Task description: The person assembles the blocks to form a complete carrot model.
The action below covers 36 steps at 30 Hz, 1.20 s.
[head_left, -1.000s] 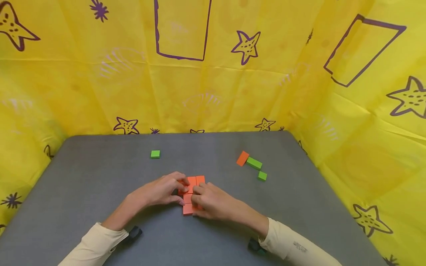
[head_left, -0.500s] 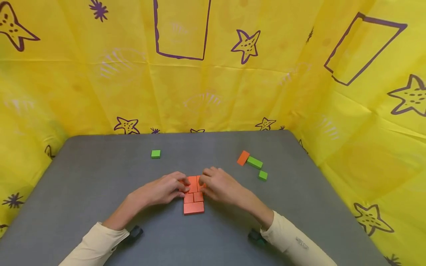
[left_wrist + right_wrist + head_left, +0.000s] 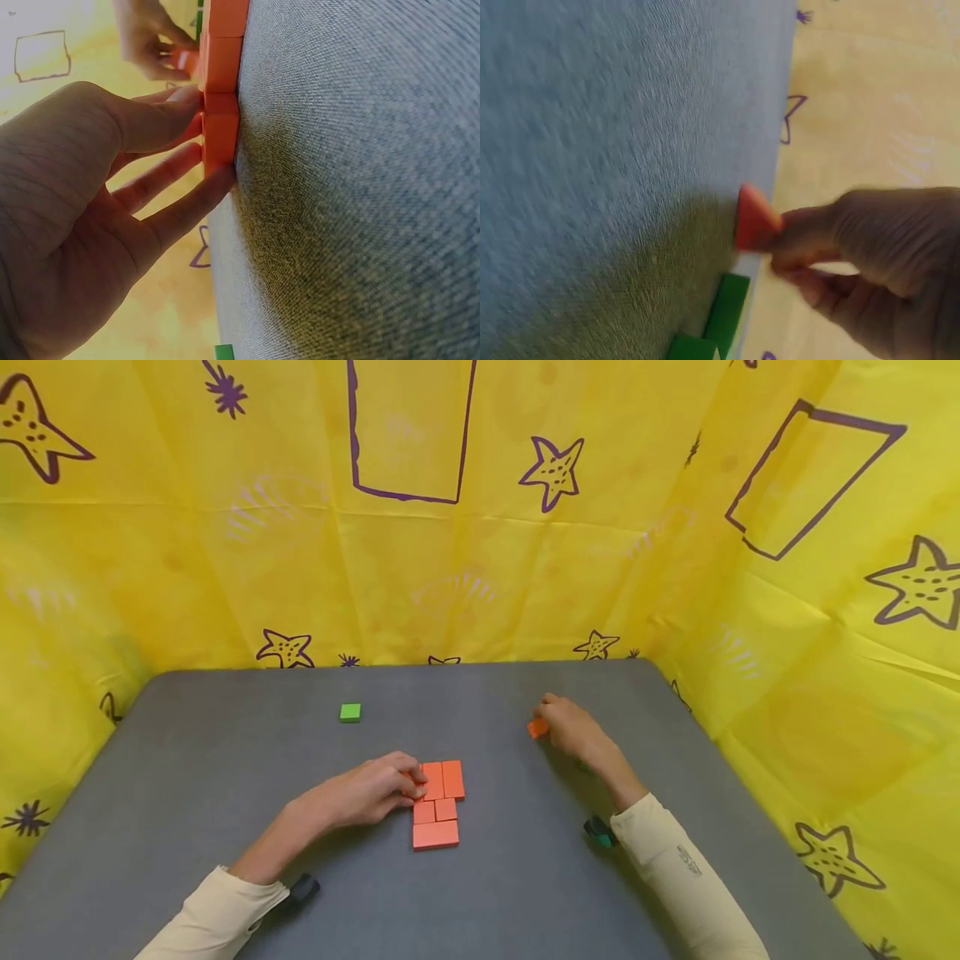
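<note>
Several orange blocks lie flat and close together mid-table, with a long orange block (image 3: 436, 836) across the near end, two small ones above it and upright ones at the far end. My left hand (image 3: 375, 787) holds the leftmost orange block (image 3: 221, 127), thumb and fingertips at its top and left side. Farther off to the right, my right hand (image 3: 577, 728) pinches a loose orange block (image 3: 754, 223) between thumb and fingers. That block appears tilted in the right wrist view, just above the table.
A small green block (image 3: 350, 712) sits at the back left. Below the right hand, a long green block (image 3: 727, 313) and a smaller green block (image 3: 692, 348) lie on the grey table (image 3: 247, 718). Yellow cloth (image 3: 420, 543) with purple drawings surrounds the table's back and sides.
My right hand has left the orange arrangement, moved far and right, and taken hold of the loose orange block. My left hand has stayed at the arrangement's left side.
</note>
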Available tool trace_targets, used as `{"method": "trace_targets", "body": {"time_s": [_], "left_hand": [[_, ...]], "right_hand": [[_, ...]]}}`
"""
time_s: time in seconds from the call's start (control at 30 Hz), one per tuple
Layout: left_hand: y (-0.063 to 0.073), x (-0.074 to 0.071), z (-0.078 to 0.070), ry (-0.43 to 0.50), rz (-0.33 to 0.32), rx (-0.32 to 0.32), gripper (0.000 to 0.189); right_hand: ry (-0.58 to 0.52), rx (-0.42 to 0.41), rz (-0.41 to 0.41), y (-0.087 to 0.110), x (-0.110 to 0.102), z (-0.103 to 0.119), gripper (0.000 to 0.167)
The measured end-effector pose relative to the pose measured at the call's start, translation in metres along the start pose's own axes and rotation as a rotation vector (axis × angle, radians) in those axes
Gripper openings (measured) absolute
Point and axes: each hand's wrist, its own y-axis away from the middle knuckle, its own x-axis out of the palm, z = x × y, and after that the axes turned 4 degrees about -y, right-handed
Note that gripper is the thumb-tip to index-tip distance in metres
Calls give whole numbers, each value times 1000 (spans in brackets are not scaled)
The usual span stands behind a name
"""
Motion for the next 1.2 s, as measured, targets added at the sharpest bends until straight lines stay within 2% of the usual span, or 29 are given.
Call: {"method": "trace_targets", "body": {"time_s": [0.1,0.17,0.23,0.33,0.4,0.53,0.6,0.77,0.83,0.93,1.07,1.13,1.2], "left_hand": [[0,1,-1,7,-2,-2,18],[0,1,-2,9,-5,-2,18],[0,1,-2,12,-5,-4,18],[1,1,-3,16,-2,-12,18],[1,1,-2,15,-7,-13,18],[2,1,-2,8,-11,-16,18],[3,1,-2,10,-9,-21,18],[3,3,-2,22,-4,-24,19],[2,4,-2,20,-3,-20,19],[1,3,-1,13,2,-17,20],[0,1,-1,6,10,-22,21],[0,0,-1,5,15,-24,21],[0,0,-2,9,21,-26,21]], "right_hand": [[18,-22,-62,2,5,5,16],[29,-43,-57,4,6,11,22],[3,-62,-14,7,5,17,35],[-108,-94,86,13,-1,21,56],[-186,-99,139,16,-6,22,62],[-206,-123,160,17,-12,22,57],[-183,-149,153,15,-10,22,49],[-209,-201,154,9,2,20,29],[-227,-200,152,9,5,21,24],[-185,-194,152,9,5,23,20],[-144,-182,172,13,-2,35,29],[-200,-129,212,17,-6,44,36],[-294,-40,260,23,-10,56,41]]}}
